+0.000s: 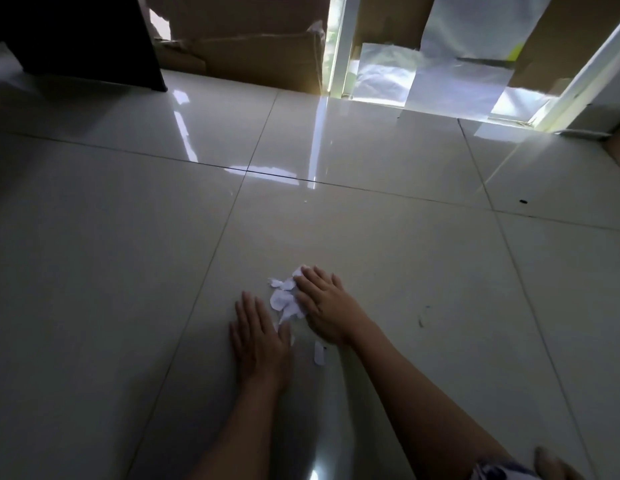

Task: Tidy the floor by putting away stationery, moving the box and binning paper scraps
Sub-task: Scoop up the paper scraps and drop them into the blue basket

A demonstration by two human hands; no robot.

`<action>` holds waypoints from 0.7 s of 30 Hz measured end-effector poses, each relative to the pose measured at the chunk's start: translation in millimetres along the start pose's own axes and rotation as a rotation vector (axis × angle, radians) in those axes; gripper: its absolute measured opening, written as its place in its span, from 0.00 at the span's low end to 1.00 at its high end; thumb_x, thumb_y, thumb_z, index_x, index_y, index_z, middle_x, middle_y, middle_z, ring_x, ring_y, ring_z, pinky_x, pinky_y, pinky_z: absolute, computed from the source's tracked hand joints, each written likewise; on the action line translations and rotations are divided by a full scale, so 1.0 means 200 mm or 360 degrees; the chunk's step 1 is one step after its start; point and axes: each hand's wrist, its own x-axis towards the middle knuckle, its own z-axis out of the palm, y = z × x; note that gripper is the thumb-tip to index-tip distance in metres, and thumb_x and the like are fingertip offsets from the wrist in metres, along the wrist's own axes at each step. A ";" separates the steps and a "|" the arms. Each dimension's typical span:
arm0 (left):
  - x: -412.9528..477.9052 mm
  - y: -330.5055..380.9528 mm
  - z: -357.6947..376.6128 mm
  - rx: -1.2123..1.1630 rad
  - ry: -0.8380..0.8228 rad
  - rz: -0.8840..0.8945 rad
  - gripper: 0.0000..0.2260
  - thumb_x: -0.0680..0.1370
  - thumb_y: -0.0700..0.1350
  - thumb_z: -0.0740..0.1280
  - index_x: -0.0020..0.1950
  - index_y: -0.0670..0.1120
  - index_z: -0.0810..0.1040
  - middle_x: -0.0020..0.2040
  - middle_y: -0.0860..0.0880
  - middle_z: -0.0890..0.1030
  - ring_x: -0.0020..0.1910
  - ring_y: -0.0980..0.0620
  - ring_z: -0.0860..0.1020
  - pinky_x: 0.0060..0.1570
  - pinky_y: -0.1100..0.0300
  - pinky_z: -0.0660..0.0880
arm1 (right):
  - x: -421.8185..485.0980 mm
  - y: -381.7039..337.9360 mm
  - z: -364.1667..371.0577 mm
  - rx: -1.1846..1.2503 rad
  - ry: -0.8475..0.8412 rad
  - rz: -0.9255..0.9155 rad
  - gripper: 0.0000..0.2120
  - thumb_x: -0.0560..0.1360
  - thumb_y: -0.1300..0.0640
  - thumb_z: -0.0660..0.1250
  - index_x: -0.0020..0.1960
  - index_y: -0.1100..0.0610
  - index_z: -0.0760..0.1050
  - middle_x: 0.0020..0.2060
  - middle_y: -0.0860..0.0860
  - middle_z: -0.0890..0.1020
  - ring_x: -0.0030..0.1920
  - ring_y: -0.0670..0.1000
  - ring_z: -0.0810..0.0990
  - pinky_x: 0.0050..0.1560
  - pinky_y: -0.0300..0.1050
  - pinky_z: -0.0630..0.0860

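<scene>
While both hands lie flat, the left hand (258,336) and right hand (320,304) corral paper scraps (282,299) at lower centre; next, scooping them up.

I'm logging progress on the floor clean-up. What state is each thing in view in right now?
Left hand: open, flat on the floor beside the pile.
Right hand: open, straight fingers pressing on the pile.
Paper scraps: loose pile on the floor between the hands, not yet binned.
Stray scrap: lying apart from the pile, nearer the person.
Cardboard: torn at its top left, at the far edge of the floor.
</scene>
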 end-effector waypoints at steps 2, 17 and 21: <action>0.09 0.01 0.01 -0.0038 -0.0052 0.0187 0.41 0.76 0.62 0.33 0.72 0.35 0.65 0.74 0.37 0.62 0.74 0.38 0.61 0.70 0.42 0.60 | -0.06 0.00 0.04 0.0133 0.0118 0.0023 0.28 0.80 0.43 0.48 0.77 0.54 0.52 0.77 0.51 0.53 0.78 0.51 0.47 0.76 0.49 0.43; 0.07 0.04 -0.25 -0.1314 0.0590 -0.0679 0.22 0.75 0.47 0.52 0.51 0.35 0.81 0.54 0.36 0.82 0.54 0.41 0.79 0.52 0.53 0.72 | 0.06 -0.23 0.23 -0.0026 0.0216 -0.0116 0.38 0.71 0.35 0.53 0.77 0.47 0.51 0.78 0.57 0.49 0.78 0.56 0.47 0.75 0.56 0.39; 0.08 -0.01 -0.25 -0.1296 0.0636 -0.0743 0.20 0.76 0.46 0.54 0.49 0.33 0.80 0.51 0.35 0.82 0.52 0.40 0.78 0.52 0.51 0.72 | 0.05 -0.27 0.31 0.0104 0.0581 -0.0181 0.24 0.73 0.46 0.57 0.59 0.61 0.78 0.61 0.63 0.78 0.62 0.62 0.77 0.63 0.57 0.72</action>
